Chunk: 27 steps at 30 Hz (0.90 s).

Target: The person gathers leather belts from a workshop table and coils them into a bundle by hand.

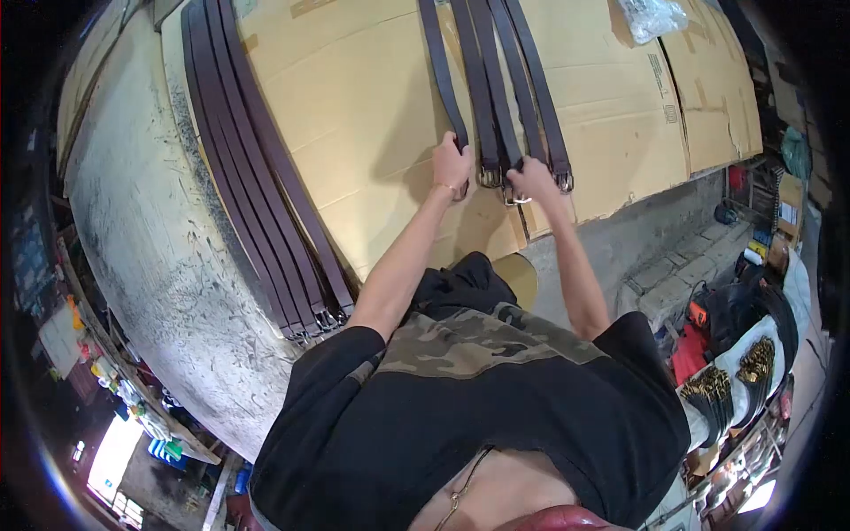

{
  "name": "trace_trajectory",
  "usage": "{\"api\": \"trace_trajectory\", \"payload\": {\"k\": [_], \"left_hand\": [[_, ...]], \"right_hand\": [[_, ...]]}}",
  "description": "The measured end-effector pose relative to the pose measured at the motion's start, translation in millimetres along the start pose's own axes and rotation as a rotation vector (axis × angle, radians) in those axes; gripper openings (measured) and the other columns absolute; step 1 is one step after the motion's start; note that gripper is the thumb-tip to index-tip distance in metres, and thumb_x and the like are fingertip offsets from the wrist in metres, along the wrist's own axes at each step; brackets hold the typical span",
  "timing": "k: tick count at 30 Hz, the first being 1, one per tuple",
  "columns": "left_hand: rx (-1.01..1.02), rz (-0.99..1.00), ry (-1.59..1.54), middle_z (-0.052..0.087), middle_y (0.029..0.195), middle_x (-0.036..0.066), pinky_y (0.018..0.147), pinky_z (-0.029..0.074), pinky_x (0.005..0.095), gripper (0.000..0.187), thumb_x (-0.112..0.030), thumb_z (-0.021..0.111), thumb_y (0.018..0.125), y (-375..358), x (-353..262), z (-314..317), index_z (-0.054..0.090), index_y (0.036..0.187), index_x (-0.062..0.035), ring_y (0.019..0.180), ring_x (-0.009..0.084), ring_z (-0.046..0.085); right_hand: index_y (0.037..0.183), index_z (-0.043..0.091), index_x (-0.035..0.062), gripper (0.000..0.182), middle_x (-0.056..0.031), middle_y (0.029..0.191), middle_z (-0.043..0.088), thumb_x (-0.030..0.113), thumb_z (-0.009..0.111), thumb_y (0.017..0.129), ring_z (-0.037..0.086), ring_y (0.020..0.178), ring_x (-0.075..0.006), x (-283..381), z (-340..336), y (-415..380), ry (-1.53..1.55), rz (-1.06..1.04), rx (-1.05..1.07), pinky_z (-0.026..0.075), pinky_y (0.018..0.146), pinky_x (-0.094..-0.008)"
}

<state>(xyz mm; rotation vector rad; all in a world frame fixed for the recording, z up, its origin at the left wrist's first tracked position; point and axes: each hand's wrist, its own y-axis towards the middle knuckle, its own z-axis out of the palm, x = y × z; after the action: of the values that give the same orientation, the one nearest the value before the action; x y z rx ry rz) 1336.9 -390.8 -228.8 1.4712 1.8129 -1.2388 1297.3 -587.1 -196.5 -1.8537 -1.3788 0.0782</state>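
Observation:
Several dark belts (478, 84) lie lengthwise on the cardboard-covered table (354, 106), their metal buckles (490, 178) near its front edge. My left hand (452, 165) is closed round the buckle end of the leftmost belt (441, 75) of this group, which bends slightly. Fingers curled, my right hand (533, 180) grips the buckle end of a belt in the middle of the group, beside a silvery buckle (515, 196). Farther left, another row of dark brown belts (243, 168) lies side by side, buckles (326, 319) toward me.
A clear plastic bag (652, 18) rests at the table's far right. Bundles with brass-coloured ends (708, 389) and a red item (688, 354) are at the lower right. A scuffed pale surface (168, 230) extends along the left.

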Motion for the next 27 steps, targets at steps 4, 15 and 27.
{"api": "trace_trajectory", "payload": {"k": [4, 15, 27], "left_hand": [[-0.057, -0.056, 0.055, 0.065, 0.09, 0.027, 0.079, 0.049, 0.0503, 0.048, -0.025, 0.071, 0.078, 4.9, -15.4, 27.5, 0.049, 0.112, 0.0008, 0.085, 0.0442, 0.063], [0.369, -0.213, -0.502, 0.07, 0.085, 0.012, 0.067, 0.053, 0.0329, 0.032, -0.014, 0.083, 0.065, 31.6, 11.1, 8.2, 0.069, 0.091, -0.0018, 0.076, 0.0212, 0.067], [0.702, -0.422, -0.968, 0.065, 0.102, 0.011, 0.076, 0.056, 0.0393, 0.023, -0.013, 0.055, 0.095, -19.1, 44.1, -43.3, 0.056, 0.113, 0.0011, 0.089, 0.0227, 0.065]], "right_hand": [[0.107, 0.05, -0.0117, 0.052, -0.0307, 0.101, 0.054, 0.019, 0.072, 0.071, 0.054, 0.095, -0.0461, 20.6, 53.7, -29.0, -0.121, -0.015, -0.542, 0.045, 0.085, -0.0529], [0.094, 0.064, -0.0116, 0.058, -0.0322, 0.094, 0.065, 0.039, 0.071, 0.066, 0.065, 0.093, -0.0414, 55.9, -34.5, -51.0, 0.091, 0.214, -0.08, 0.052, 0.082, -0.0451], [0.087, 0.063, -0.0059, 0.038, -0.0159, 0.072, 0.064, 0.031, 0.063, 0.077, 0.064, 0.07, -0.0268, 88.7, 16.5, -54.2, 0.38, -0.023, 0.097, 0.05, 0.065, -0.0374]]}}
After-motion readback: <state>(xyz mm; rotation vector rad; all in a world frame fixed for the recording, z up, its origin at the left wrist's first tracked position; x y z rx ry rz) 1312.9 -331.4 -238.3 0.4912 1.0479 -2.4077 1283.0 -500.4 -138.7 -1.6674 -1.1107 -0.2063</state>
